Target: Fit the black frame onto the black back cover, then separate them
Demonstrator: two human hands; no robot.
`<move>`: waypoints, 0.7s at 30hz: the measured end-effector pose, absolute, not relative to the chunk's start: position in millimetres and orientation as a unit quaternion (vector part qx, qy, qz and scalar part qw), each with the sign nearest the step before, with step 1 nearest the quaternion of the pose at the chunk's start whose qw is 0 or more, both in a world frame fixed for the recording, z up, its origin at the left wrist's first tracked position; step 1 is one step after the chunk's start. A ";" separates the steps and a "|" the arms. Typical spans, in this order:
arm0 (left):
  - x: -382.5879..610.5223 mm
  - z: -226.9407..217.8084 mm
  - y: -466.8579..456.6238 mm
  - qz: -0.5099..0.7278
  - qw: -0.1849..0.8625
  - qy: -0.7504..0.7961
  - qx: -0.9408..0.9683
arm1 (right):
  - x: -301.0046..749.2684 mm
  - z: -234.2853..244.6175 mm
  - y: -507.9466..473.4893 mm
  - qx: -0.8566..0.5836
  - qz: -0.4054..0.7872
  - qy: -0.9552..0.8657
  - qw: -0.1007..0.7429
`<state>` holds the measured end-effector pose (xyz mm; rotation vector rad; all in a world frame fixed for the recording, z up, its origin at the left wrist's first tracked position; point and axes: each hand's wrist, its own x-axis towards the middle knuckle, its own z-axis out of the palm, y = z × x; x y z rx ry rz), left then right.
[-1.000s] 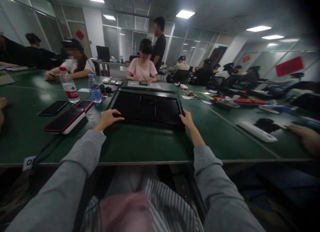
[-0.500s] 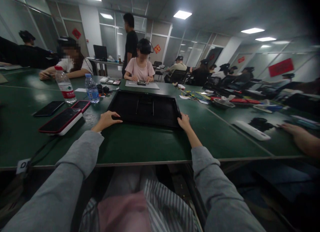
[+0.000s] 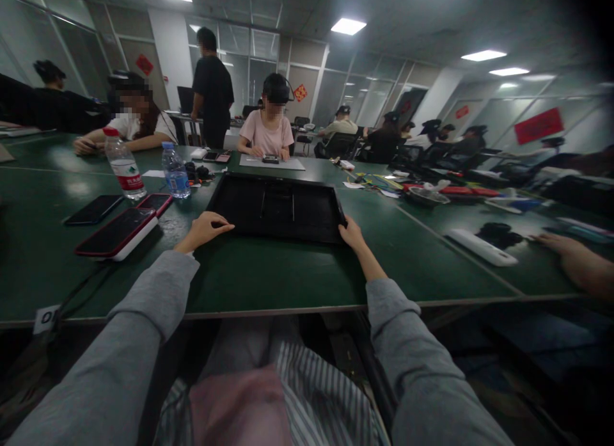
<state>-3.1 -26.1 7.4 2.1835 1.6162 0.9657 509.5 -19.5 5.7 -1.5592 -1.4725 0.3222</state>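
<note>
A black rectangular tray-like panel (image 3: 307,230) lies on the green table in front of me. It has a raised rim and two thin upright lines, like a bracket, near its middle. My left hand (image 3: 205,231) is at its near left corner, thumb and fingers closed around the edge. My right hand (image 3: 352,232) grips the near right corner, with some fingers hidden behind the rim.
To the left stand a red-capped bottle (image 3: 125,167) and a blue-capped bottle (image 3: 176,174), beside several phones (image 3: 115,231). A white bar-shaped object (image 3: 482,247) and another person's hand (image 3: 570,254) are on the right. Cables (image 3: 371,182) lie beyond the panel.
The panel and both my hands stay nearly in place; my left fingers have drawn slightly closer together. The standing person in black has moved left in the background.
</note>
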 end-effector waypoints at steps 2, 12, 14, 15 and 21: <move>-4.9 5.3 -21.9 0.377 0.090 0.570 0.725 | 508.9 7.2 -20.3 -0.645 0.143 -0.593 0.461; -24.0 -7.2 1.5 0.380 0.134 0.690 0.601 | 519.6 -11.5 -3.7 -0.649 0.155 -0.587 0.458; -24.0 -7.4 1.7 0.384 0.134 0.689 0.600 | 522.7 -15.7 0.5 -0.657 0.157 -0.580 0.455; -23.5 -7.3 1.3 0.387 0.132 0.689 0.599 | 524.1 -17.1 2.0 -0.657 0.155 -0.579 0.456; -18.6 -4.6 -4.9 0.379 0.116 0.692 0.604 | 528.9 -20.4 3.3 -0.651 0.142 -0.577 0.472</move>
